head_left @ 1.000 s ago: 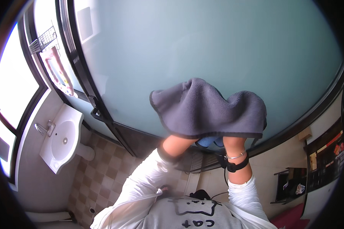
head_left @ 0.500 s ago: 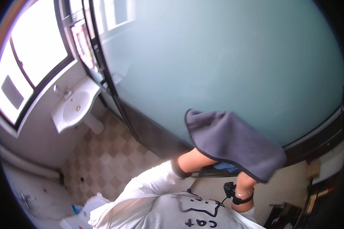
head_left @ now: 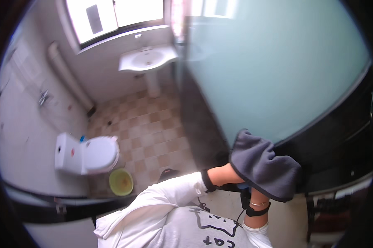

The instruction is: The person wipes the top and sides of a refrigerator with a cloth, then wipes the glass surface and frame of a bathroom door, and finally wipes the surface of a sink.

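A dark grey towel (head_left: 265, 165) with a black edge hangs in loose folds over both my hands, in front of the frosted glass panel. My left hand reaches in under the towel's left side; only its bare forearm (head_left: 223, 174) shows, below a dark cuff band. From below, my right forearm (head_left: 259, 200) goes in under the near edge, with a bracelet and a black strap with a small box on it. The towel is held up between both hands, its folds hiding the fingers. A bit of blue (head_left: 244, 185) shows beneath it, too little to name.
A frosted glass panel (head_left: 277, 70) with a dark lower frame stands ahead. Farther left are a white washbasin (head_left: 130, 62) under a window, a white toilet (head_left: 99, 153) and a yellow-green basin (head_left: 121, 182) on the checkered tile floor (head_left: 151, 140). Dark shelving or furniture stands at right.
My view has swung left, bringing the toilet and the yellow-green basin into sight. The towel has gone from spread wide to more bunched, with both hands still under it.
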`<state>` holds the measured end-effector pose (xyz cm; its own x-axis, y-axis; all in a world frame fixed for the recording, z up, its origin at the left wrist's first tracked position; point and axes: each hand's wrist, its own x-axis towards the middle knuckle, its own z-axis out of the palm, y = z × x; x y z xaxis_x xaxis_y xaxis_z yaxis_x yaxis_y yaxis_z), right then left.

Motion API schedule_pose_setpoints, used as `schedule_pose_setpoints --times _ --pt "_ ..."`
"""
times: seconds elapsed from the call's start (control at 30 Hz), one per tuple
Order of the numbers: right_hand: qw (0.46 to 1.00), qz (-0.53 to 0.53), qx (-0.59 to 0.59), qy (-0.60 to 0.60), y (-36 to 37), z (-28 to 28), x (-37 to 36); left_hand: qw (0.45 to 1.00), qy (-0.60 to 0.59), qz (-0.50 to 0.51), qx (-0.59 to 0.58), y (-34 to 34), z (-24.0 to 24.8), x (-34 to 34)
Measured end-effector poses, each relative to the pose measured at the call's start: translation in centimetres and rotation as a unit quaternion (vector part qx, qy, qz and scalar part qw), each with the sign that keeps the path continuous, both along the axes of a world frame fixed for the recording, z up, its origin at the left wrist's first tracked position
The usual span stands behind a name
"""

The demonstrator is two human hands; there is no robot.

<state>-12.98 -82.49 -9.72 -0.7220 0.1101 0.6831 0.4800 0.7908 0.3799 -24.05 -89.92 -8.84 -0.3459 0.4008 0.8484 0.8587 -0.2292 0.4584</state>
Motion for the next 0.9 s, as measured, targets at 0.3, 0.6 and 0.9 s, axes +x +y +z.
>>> schedule_pose_setpoints --times 0.3,0.6,0.9 --pt "0.992 -0.084 -0.031 -0.084 7.7 -13.6 -2.1 0.929 -0.360 0.080 -0.011 -10.0 3.4 2.2" --pt "0.849 0.492 -0.190 -0.034 -17.6 -4.1 -9.5 0.757 -0.369 0.429 0.326 -28.4 -0.7 7.4" --pt "0.552 0.749 -0.313 -0.190 -48.0 -3.7 -4.2 0.772 -0.266 0.465 0.341 -50.3 -5.9 15.8"
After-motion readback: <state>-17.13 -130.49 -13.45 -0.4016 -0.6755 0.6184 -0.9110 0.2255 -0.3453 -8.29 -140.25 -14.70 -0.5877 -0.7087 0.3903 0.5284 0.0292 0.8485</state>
